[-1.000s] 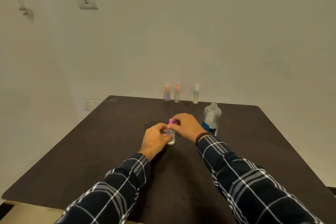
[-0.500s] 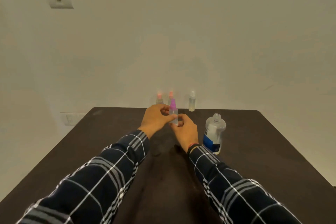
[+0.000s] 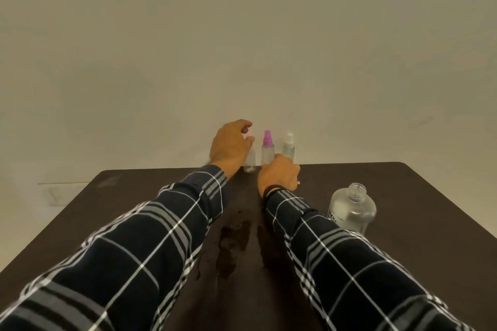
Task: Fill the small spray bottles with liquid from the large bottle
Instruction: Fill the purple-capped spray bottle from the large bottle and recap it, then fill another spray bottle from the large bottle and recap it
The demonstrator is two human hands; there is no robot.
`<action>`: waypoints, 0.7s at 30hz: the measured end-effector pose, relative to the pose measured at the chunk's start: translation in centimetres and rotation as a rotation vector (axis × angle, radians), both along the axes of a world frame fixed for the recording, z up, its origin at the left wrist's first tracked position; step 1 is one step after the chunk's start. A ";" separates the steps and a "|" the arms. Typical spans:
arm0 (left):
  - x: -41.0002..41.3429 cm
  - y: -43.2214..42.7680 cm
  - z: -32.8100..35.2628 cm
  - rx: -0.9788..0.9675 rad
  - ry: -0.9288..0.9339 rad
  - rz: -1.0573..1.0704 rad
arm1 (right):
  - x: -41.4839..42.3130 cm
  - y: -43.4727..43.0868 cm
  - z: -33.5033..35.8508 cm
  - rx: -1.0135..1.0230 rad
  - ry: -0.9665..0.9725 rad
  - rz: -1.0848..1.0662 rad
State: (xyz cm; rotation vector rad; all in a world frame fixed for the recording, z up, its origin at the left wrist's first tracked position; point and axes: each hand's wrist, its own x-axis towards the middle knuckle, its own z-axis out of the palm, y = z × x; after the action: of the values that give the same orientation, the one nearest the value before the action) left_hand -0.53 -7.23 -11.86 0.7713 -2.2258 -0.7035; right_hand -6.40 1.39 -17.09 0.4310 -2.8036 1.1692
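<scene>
A: Fingers?
B: Left hand (image 3: 231,149): curled round a small clear pale-capped spray bottle (image 3: 251,161), apparently next to fill. Right hand (image 3: 279,177): holding the base of a small clear magenta-capped spray bottle (image 3: 268,150), steadying it in the row.
A: Source?
B: Large clear uncapped bottle (image 3: 352,209), right on the dark surface (image 3: 430,209), within reach.

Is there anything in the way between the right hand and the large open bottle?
Nothing visible. Only bare table lies between the right hand, which grips the pink-capped bottle, and the large bottle. The left hand grips another small bottle, farther away.
</scene>
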 end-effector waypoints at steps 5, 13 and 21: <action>-2.4 -1.9 -0.4 -0.053 -0.101 0.027 | -0.6 -1.9 0.3 0.161 -0.015 -0.018; -3.1 -3.5 -0.9 -0.102 -0.203 0.025 | -1.9 -2.7 -1.3 0.221 -0.023 -0.127; -2.9 -3.4 -1.7 -0.075 -0.120 0.053 | -2.6 -2.5 -1.6 0.229 -0.040 -0.109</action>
State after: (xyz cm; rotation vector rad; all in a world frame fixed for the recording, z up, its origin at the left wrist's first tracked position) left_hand -3.44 -10.65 -13.59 0.8514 -2.3160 -0.5585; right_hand -9.03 -1.10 -18.66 0.2667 -2.9650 0.8485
